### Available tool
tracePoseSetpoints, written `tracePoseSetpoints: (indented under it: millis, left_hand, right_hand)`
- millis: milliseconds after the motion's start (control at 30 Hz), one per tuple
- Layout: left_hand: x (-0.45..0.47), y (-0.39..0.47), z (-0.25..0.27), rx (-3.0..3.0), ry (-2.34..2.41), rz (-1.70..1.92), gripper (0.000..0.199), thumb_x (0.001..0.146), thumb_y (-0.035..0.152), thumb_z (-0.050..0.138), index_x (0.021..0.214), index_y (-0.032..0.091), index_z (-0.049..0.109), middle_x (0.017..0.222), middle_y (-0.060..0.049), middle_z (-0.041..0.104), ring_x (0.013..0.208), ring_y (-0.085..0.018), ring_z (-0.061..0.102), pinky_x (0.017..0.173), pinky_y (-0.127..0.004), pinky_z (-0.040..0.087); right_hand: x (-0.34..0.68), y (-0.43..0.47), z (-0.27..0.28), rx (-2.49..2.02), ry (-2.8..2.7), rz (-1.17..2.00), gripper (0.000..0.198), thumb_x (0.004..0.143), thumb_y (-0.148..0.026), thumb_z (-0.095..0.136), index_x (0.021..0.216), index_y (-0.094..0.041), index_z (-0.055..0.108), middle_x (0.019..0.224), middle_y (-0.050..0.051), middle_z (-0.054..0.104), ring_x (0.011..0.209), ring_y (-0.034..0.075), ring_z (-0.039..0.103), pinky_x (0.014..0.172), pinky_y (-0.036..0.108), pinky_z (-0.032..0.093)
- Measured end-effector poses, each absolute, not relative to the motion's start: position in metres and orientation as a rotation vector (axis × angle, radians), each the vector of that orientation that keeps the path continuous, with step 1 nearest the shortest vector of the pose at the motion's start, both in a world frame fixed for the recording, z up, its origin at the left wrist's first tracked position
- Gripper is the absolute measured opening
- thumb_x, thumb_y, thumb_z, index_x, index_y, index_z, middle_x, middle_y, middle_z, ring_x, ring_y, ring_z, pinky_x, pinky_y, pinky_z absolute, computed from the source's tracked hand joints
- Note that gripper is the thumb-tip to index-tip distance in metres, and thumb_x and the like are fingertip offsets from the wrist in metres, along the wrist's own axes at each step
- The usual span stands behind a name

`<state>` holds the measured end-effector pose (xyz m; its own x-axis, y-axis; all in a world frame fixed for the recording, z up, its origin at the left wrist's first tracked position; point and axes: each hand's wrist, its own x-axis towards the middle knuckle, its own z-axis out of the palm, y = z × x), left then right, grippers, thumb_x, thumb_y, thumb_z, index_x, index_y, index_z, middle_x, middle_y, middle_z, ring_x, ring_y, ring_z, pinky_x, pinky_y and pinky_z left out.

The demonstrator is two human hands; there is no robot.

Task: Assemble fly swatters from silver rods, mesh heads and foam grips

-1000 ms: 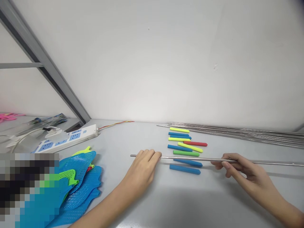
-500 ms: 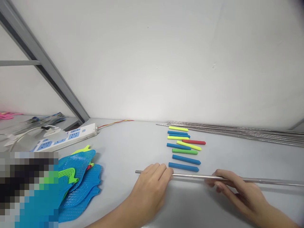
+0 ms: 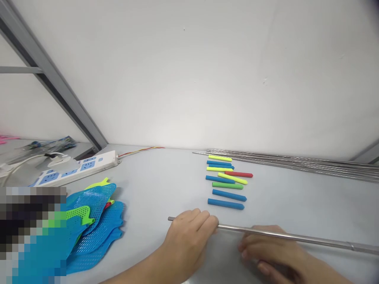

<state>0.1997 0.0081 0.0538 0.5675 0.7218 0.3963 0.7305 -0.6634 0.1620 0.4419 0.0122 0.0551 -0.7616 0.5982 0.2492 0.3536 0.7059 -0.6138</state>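
My left hand (image 3: pixel 191 236) is closed around a long silver metal rod (image 3: pixel 310 238), near its thin flat left end, which sticks out past the knuckles. The rod slants slightly down to the right and shows a step where it gets thicker near the right edge. Beneath the rod is my right hand (image 3: pixel 275 252), a little blurred, with bent fingers and the thumb apart from them; the rod runs across its upper side. Beyond the hands lie several coloured plastic tubes with pointed ends, the nearest a blue tube (image 3: pixel 225 204), along with a green tube (image 3: pixel 227 185) and a red tube (image 3: pixel 239 174).
Thin metal rods (image 3: pixel 284 161) lie along the wall at the back right. On the left is a pile of perforated fly-swatter heads (image 3: pixel 100 228), mostly blue. Behind them sits a white power strip (image 3: pixel 103 161) with plugs and cables. A grey metal post (image 3: pixel 62 86) stands left.
My right hand has moved left and down, and its fingers no longer wrap the rod. The rod's right part has dropped lower and come nearer. My left hand keeps its grip.
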Motion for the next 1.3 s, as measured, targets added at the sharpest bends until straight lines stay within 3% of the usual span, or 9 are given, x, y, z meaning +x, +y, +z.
tracePoseSetpoints:
  millis: [67,167,233,400,533,933,1167,1300]
  left_hand:
    - [0.198,0.009,0.055,-2.764,-1.289,-0.711,0.022,0.077,0.003,0.031,0.081,0.018,0.046,0.064,-0.001,0.051,0.054,-0.015,0.04,0.049,-0.026,0.032]
    - [0.198,0.011,0.055,-2.797,-1.279,-0.688,0.02,0.078,0.004,0.031,0.079,0.018,0.046,0.064,0.0,0.051,0.054,-0.014,0.04,0.049,-0.025,0.031]
    - [0.198,0.012,0.057,-2.8,-1.239,-0.64,0.019,0.08,0.006,0.032,0.077,0.018,0.046,0.063,0.0,0.051,0.054,-0.014,0.04,0.049,-0.025,0.03]
    - [0.198,0.013,0.065,-2.852,-1.195,-0.541,0.019,0.088,0.019,0.032,0.073,0.018,0.045,0.063,0.001,0.05,0.053,-0.013,0.041,0.049,-0.025,0.03]
    - [0.199,0.012,0.065,-2.81,-1.227,-0.526,0.026,0.089,0.033,0.038,0.068,0.018,0.042,0.059,0.002,0.05,0.051,-0.012,0.043,0.047,-0.024,0.028]
    - [0.198,0.013,0.063,-2.784,-1.331,-0.263,0.022,0.089,0.027,0.037,0.069,0.019,0.043,0.06,0.002,0.054,0.051,-0.015,0.049,0.046,-0.025,0.03]
    - [0.191,0.019,0.068,-2.882,-1.463,-0.437,0.023,0.09,0.028,0.033,0.076,0.019,0.049,0.065,0.001,0.055,0.057,-0.014,0.05,0.051,-0.024,0.032]
    - [0.189,0.022,0.072,-2.931,-1.819,-0.615,0.02,0.086,0.031,0.042,0.073,0.021,0.052,0.061,0.004,0.055,0.057,-0.012,0.05,0.053,-0.023,0.032]
  right_hand:
    - [0.442,0.013,0.051,-0.877,-2.305,0.952,0.022,0.082,-0.039,0.049,0.088,-0.021,0.061,0.078,0.007,0.065,0.074,0.02,0.061,0.074,0.031,0.048]
    - [0.441,0.016,0.044,-0.836,-2.024,1.235,0.047,0.077,-0.061,0.041,0.072,-0.017,0.056,0.064,0.006,0.058,0.059,0.018,0.056,0.062,0.03,0.046]
    - [0.439,0.017,0.041,-0.819,-1.873,1.383,0.056,0.077,-0.067,0.033,0.065,-0.017,0.054,0.058,0.005,0.055,0.055,0.018,0.055,0.058,0.031,0.044]
    - [0.43,0.015,0.045,-0.891,-1.786,1.49,0.055,0.085,-0.057,0.027,0.052,-0.018,0.048,0.049,0.003,0.051,0.053,0.017,0.053,0.057,0.029,0.042]
    - [0.423,0.01,0.054,-1.099,-1.908,1.512,0.054,0.09,-0.047,0.022,0.055,-0.018,0.051,0.055,0.003,0.055,0.059,0.016,0.054,0.064,0.027,0.042]
    - [0.413,0.013,0.039,-0.984,-1.774,1.813,0.056,0.09,-0.049,0.015,0.056,-0.017,0.045,0.056,0.003,0.054,0.05,0.011,0.044,0.052,0.024,0.037]
    - [0.4,0.023,0.041,-0.912,-1.605,1.861,0.054,0.09,-0.048,0.019,0.055,-0.017,0.046,0.052,0.002,0.052,0.049,0.012,0.045,0.051,0.024,0.037]
    - [0.395,0.03,0.038,-0.874,-1.51,1.882,0.051,0.09,-0.044,0.023,0.054,-0.016,0.046,0.049,0.002,0.053,0.048,0.012,0.046,0.052,0.024,0.037]
